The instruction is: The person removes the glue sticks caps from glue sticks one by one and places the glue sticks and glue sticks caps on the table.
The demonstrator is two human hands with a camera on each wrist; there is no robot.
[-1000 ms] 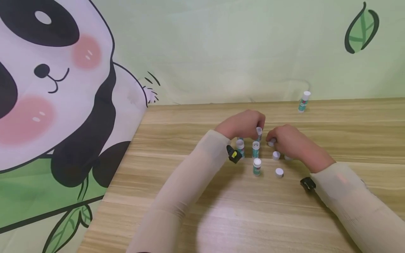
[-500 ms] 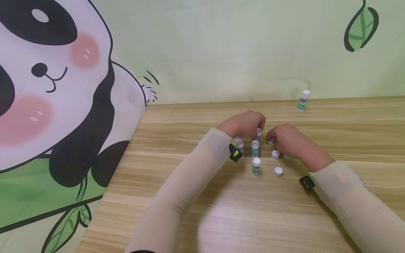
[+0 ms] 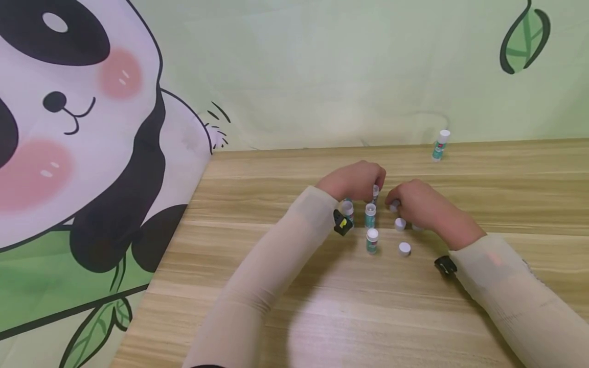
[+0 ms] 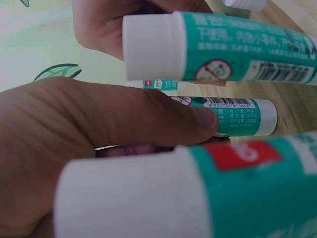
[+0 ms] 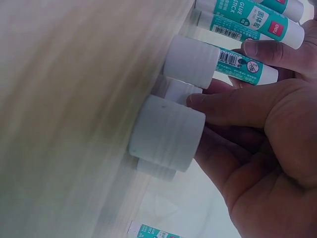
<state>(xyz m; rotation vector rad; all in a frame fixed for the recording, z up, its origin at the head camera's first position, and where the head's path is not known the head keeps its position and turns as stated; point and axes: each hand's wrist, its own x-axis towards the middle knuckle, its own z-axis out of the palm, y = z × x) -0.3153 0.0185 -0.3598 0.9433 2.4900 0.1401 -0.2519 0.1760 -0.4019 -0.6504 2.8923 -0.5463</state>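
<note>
My left hand [image 3: 354, 180] pinches a teal-and-white glue stick [image 4: 242, 116] upright, its thumb across the label. Its open-looking top shows in the head view. Beside it, my right hand [image 3: 421, 204] pinches a small white cap [image 5: 182, 93] between thumb and fingers, close to the tabletop and apart from the held glue stick. Nearer the person stand more glue sticks: one with a hollow-looking top [image 3: 370, 216], one by the left wrist [image 3: 348, 210], and a front one [image 3: 371, 241]. Another, behind the left hand, is mostly hidden.
Loose white caps lie right of the glue sticks: a middle cap [image 3: 400, 224], a front cap [image 3: 404, 249], and a cap partly under the right hand [image 3: 417, 228]. A capped glue stick [image 3: 440, 146] stands at the back of the wooden table [image 3: 257, 204], before a panda-printed backdrop [image 3: 299, 76].
</note>
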